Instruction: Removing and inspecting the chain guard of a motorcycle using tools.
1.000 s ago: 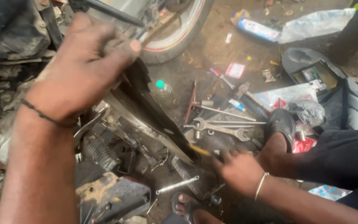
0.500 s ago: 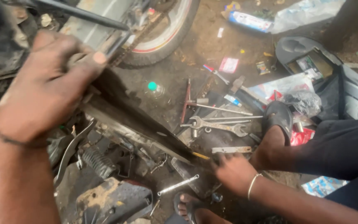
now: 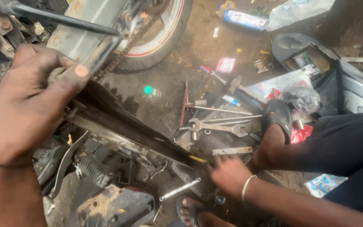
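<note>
My left hand (image 3: 30, 105) grips the upper end of a long dark chain cover (image 3: 127, 128), fingers (image 3: 70, 73) curled around its edge and thumb pressed on top, so that hand is closed on the cover. The cover slants down from the motorcycle's chain (image 3: 122, 54) near the rear wheel (image 3: 160, 46) toward the middle of the floor (image 3: 177, 80), and its lower tip ends just beside my right hand (image 3: 227, 172). That hand lies low on the ground with fingers spread loosely, touching the cover's yellow-marked tip as far as I can see; whether it pinches anything I cannot tell. A bangle circles its wrist.

Beyond the right hand the floor is crowded. A large open-ended spanner (image 3: 217, 126) lies just past the fingertips, with a flat metal bar (image 3: 232, 150) nearer still, and thin rods and a red-handled tool (image 3: 185, 105) fanned out behind them. A hammer (image 3: 236, 84) rests further back, near a small red packet (image 3: 226, 64). My foot in a black sandal (image 3: 279, 115) stands right of the spanner, touching the tool pile. A grey side panel (image 3: 349, 90) lies toward the right edge of the floor, and a white tube (image 3: 245, 19) sits at the far edge. Below the cover, a coiled spring (image 3: 94, 170) and a kick lever (image 3: 64, 164) crowd the space under my left arm.
</note>
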